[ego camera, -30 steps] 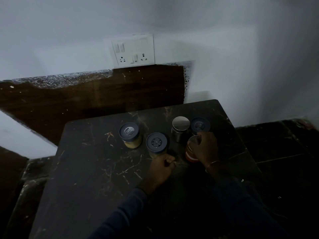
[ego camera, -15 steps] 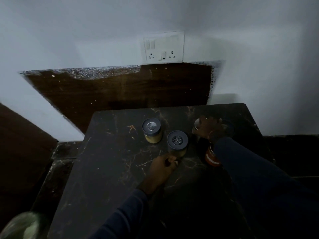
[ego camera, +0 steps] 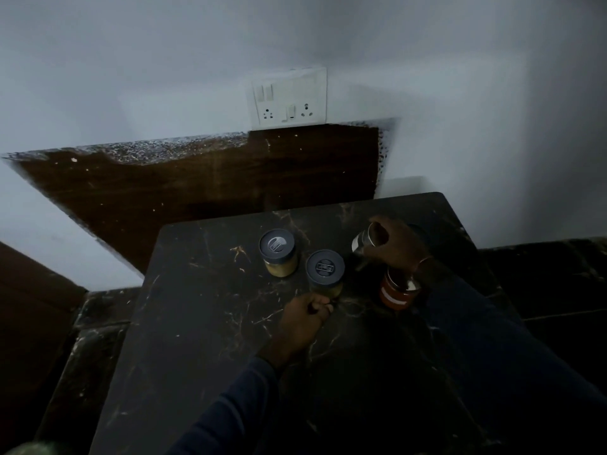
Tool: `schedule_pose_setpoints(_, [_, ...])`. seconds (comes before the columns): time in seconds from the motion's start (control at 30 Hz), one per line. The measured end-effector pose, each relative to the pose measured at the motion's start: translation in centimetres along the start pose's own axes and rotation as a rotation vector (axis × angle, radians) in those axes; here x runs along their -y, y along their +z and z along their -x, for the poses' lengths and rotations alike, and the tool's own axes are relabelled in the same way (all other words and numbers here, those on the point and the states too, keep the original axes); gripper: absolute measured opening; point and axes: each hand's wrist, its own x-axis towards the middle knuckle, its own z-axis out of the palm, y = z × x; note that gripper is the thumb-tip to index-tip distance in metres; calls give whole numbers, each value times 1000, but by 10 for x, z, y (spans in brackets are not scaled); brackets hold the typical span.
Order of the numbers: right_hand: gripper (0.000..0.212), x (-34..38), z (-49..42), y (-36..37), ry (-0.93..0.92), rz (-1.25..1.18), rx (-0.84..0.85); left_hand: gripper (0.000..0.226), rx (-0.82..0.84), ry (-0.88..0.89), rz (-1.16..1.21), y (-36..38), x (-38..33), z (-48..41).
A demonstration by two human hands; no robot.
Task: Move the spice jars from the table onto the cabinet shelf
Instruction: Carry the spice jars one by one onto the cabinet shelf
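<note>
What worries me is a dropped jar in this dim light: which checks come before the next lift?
1. Right hand wraps the steel-lidded jar: ok.
2. That jar upright: not ok, looks tilted.
3. Red jar clear of the right wrist: not ok, directly under it.
4. Left hand gripping the near grey-lidded jar: cannot tell.
5. Far grey-lidded jar clear of both hands: ok.

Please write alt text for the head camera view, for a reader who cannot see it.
A person's right hand grips a steel-lidded jar on a dark marble table. The left hand rests curled beside the nearer grey-lidded jar; a farther grey-lidded jar and an orange jar stand nearby.
</note>
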Motion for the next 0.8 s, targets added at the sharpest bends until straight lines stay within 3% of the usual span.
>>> schedule_pose_setpoints(0.23, [76,1,14,-17,-26,-156,-27,4,17,-22,184,5,-10,1])
schedule_pose_setpoints(0.4, [61,23,29,-33,-100,-246,137,36,-4,-130,397,-5,-25,5])
schedule_pose_setpoints(0.57, [55,60,41,-35,-179,-488,463,62,286,-256,919,-24,-25,2])
schedule_pose_setpoints(0.67, [58,81,44,-26,-209,-612,579,61,421,-216,1186,-35,-29,6])
schedule_pose_setpoints(0.73, [60,91,45,-17,-194,-651,512,55,342,-130,1249,-39,-37,10])
schedule_pose_setpoints(0.8, [65,103,46,-6,-182,-619,397,42,123,20,1133,-41,-45,14])
